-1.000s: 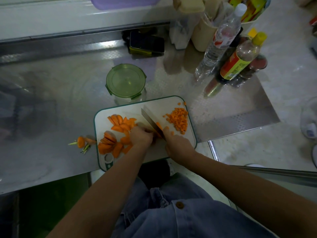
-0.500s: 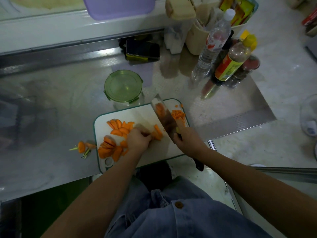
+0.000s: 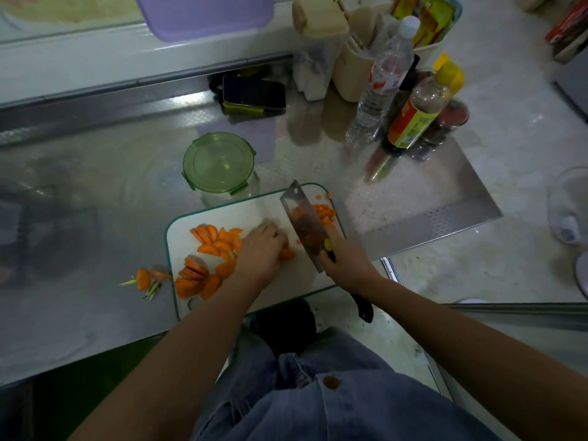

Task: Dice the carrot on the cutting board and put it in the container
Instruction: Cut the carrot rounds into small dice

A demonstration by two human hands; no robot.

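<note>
A white cutting board (image 3: 270, 208) with a green rim lies at the steel counter's front edge. Orange carrot slices (image 3: 216, 240) are fanned over its left half. A small heap of diced carrot (image 3: 326, 213) sits at its far right corner, partly behind the blade. My left hand (image 3: 262, 249) presses down on a few carrot slices (image 3: 288, 253) in the board's middle. My right hand (image 3: 345, 259) grips the cleaver (image 3: 305, 224), its blade tilted and lifted above the board. The glass container (image 3: 219, 165) with a green clip lid stands just behind the board.
The carrot top (image 3: 144, 278) with green stems lies on the counter left of the board. Several bottles (image 3: 413, 116), a beige holder and a dark phone (image 3: 253, 92) stand at the back right. The counter's right edge drops to the floor past the board.
The cleaver has come up off the board and swung right, blade tilted over the diced heap. My left hand slid slightly right onto the slices. The view has shifted a little.
</note>
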